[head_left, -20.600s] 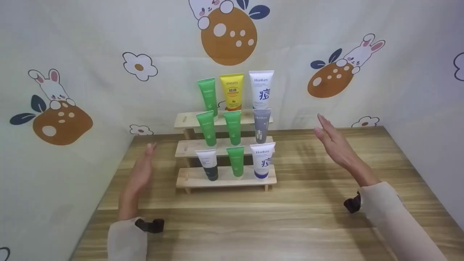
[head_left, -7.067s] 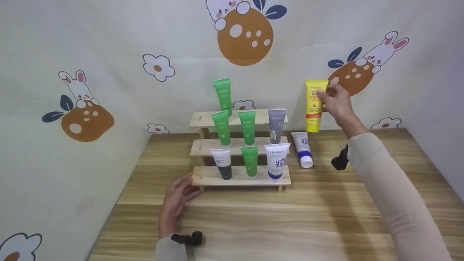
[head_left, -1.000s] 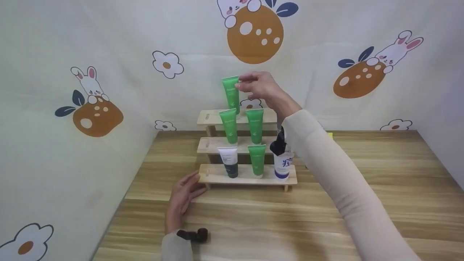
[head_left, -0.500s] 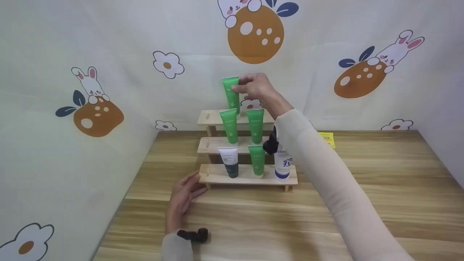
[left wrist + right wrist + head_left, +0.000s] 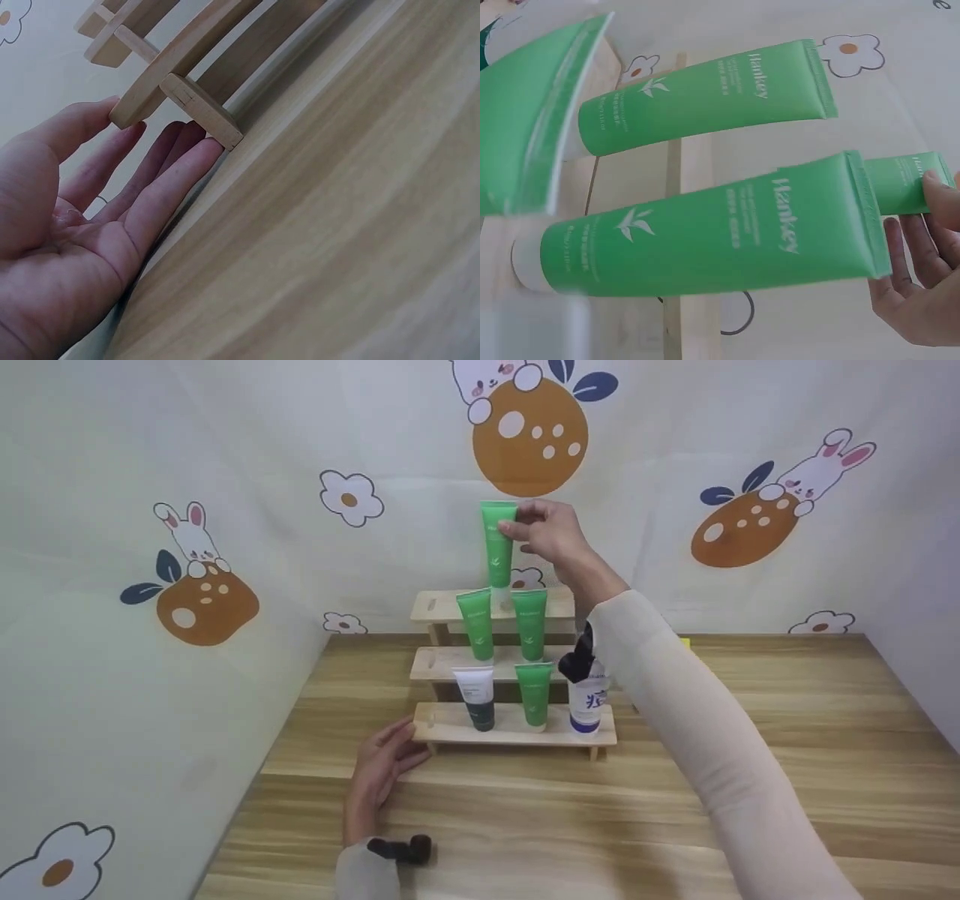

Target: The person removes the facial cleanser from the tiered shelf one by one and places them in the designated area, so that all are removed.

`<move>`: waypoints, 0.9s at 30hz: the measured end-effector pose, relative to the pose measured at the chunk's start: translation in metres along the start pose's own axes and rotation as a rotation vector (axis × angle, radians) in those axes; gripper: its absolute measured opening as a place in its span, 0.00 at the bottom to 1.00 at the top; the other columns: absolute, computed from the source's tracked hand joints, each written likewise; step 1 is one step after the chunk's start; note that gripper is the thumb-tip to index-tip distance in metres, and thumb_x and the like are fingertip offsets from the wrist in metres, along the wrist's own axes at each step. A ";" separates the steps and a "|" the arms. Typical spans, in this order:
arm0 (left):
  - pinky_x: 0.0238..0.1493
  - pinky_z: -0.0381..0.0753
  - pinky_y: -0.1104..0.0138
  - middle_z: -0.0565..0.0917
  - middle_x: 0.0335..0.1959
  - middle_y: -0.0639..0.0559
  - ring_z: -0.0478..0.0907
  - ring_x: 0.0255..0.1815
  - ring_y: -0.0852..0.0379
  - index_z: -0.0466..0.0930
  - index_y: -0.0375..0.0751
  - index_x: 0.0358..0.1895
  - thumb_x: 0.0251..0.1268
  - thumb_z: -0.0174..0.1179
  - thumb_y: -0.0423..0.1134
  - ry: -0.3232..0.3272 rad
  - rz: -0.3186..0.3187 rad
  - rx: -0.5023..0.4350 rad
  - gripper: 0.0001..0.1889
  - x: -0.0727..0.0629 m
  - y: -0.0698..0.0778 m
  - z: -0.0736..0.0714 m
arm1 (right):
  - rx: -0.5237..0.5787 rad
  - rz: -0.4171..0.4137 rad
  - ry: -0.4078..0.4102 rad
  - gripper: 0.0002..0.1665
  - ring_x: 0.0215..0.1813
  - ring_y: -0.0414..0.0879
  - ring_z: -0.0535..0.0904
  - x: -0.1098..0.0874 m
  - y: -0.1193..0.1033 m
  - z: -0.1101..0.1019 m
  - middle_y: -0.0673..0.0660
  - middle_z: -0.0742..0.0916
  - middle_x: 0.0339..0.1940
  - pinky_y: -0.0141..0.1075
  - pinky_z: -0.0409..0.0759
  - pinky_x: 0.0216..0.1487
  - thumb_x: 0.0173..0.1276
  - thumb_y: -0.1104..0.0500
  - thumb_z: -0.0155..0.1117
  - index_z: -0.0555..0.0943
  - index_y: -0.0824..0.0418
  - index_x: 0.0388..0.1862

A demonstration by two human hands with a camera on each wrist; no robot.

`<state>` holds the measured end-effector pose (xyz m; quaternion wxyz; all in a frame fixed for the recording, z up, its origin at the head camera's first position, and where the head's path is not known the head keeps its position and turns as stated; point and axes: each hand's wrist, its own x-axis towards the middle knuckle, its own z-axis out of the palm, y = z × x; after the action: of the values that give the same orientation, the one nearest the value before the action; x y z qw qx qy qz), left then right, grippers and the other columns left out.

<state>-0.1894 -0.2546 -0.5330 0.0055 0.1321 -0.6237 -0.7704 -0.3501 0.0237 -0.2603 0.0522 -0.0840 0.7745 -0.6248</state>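
Note:
My right hand [image 5: 551, 536] pinches the upper part of a green squeeze tube [image 5: 498, 544], thumb in front, above the top shelf of a three-step wooden display rack [image 5: 442, 606]. In the right wrist view the same tube shows at the right edge, behind other green tubes. My left hand [image 5: 381, 761] touches the left end of the lowest shelf; in the left wrist view its thumb meets the board end [image 5: 131, 109] and a fingertip reaches the rack's leg [image 5: 201, 111]. Two green tubes, one at left [image 5: 476, 626] and one at right [image 5: 531, 624], stand on the middle shelf.
The lowest shelf holds a white-and-dark tube [image 5: 476, 697], a green tube [image 5: 534, 696] and a white-and-blue tube [image 5: 586, 709], partly covered by the right wrist's black camera [image 5: 577, 660]. A yellow corner [image 5: 685, 643] shows behind my right sleeve [image 5: 697, 727]. A patterned cloth wall stands behind.
My right hand has taken hold of the top shelf's green tube, which has moved up and to the right and stands straighter. Earlier, white and yellow tubes left that shelf. The left hand stays put.

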 end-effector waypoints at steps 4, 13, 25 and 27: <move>0.55 0.89 0.53 0.79 0.61 0.36 0.85 0.51 0.48 0.70 0.27 0.68 0.72 0.61 0.39 0.004 0.002 -0.015 0.27 0.000 0.000 0.001 | 0.049 -0.034 0.029 0.20 0.59 0.45 0.79 -0.003 -0.002 -0.013 0.52 0.83 0.56 0.40 0.81 0.67 0.72 0.54 0.65 0.80 0.56 0.61; 0.54 0.89 0.53 0.80 0.59 0.38 0.86 0.49 0.50 0.67 0.25 0.69 0.72 0.61 0.38 -0.014 0.008 -0.029 0.28 -0.003 0.000 -0.001 | 0.124 -0.090 0.133 0.20 0.57 0.45 0.79 -0.009 -0.006 -0.046 0.51 0.82 0.53 0.40 0.82 0.67 0.72 0.54 0.65 0.79 0.57 0.60; 0.56 0.89 0.53 0.75 0.64 0.34 0.85 0.51 0.50 0.67 0.25 0.68 0.72 0.61 0.37 0.000 0.002 -0.043 0.28 -0.002 0.001 0.001 | 0.166 -0.112 0.186 0.23 0.61 0.46 0.77 -0.022 0.005 -0.090 0.50 0.80 0.55 0.43 0.78 0.72 0.72 0.52 0.64 0.76 0.57 0.62; 0.56 0.89 0.52 0.74 0.66 0.32 0.85 0.51 0.49 0.67 0.25 0.68 0.72 0.61 0.36 0.005 0.000 -0.046 0.27 -0.002 0.001 0.001 | 0.170 -0.118 0.197 0.23 0.60 0.46 0.77 -0.025 0.009 -0.096 0.50 0.80 0.54 0.43 0.78 0.73 0.72 0.52 0.65 0.76 0.57 0.62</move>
<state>-0.1881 -0.2537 -0.5311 0.0100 0.1340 -0.6059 -0.7841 -0.3438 0.1225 -0.2490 -0.0539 -0.0631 0.7140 -0.6952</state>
